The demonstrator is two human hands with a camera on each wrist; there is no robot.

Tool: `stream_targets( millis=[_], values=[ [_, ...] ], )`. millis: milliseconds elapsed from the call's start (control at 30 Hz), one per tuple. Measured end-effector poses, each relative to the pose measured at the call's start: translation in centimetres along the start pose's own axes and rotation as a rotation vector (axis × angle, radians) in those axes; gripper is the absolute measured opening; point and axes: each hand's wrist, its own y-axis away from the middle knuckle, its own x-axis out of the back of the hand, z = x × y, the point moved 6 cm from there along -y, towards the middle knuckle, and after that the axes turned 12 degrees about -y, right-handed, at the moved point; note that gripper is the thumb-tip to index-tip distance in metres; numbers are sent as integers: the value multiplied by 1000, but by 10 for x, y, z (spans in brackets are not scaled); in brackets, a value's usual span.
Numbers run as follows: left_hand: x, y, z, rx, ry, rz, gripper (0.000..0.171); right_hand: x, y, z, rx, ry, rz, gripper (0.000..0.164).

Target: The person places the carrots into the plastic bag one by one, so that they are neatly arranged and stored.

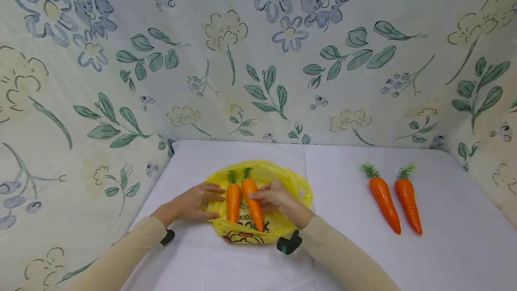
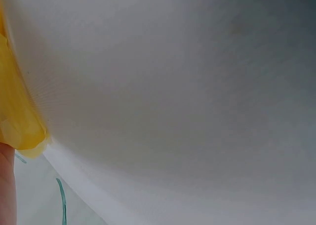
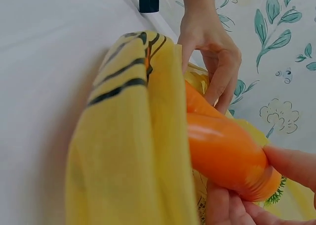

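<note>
A yellow plastic bag [image 1: 282, 226] with dark print lies with its mouth spread. Two orange carrots with green tops are in its mouth, the left carrot [image 1: 233, 202] and the right carrot [image 1: 251, 188] side by side. My right hand [image 1: 278, 196] pinches the right carrot between thumb and fingers, also seen as an orange carrot [image 3: 227, 156] in the right wrist view. At the bag's left rim rests my left hand [image 1: 198, 201], thumb and fingers apart, touching the bag beside the left carrot. The left wrist view shows mostly cloth, with a strip of yellow bag [image 2: 17, 101].
Two more carrots lie to the right on the white tablecloth [image 1: 343, 255]: one carrot [image 1: 385, 203] and another carrot [image 1: 408, 205], both with tops pointing away. Floral cloth [image 1: 258, 57] hangs behind the table and at both sides.
</note>
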Motion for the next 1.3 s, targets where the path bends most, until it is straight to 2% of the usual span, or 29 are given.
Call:
stream_targets(
  millis=[333, 667, 967, 1300],
  values=[
    [1, 0, 0, 0, 6, 0, 50, -6, -1, 6, 11, -30, 34, 40],
    [0, -1, -1, 3, 6, -9, 50, -11, 0, 6, 0, -71, -1, 38],
    [-1, -1, 0, -13, -1, -2, 50, -12, -1, 11, -19, -47, 26, 38],
    [0, -2, 1, -14, -9, -1, 49, -14, -3, 14, 11, -50, 44, 38]
  ],
)
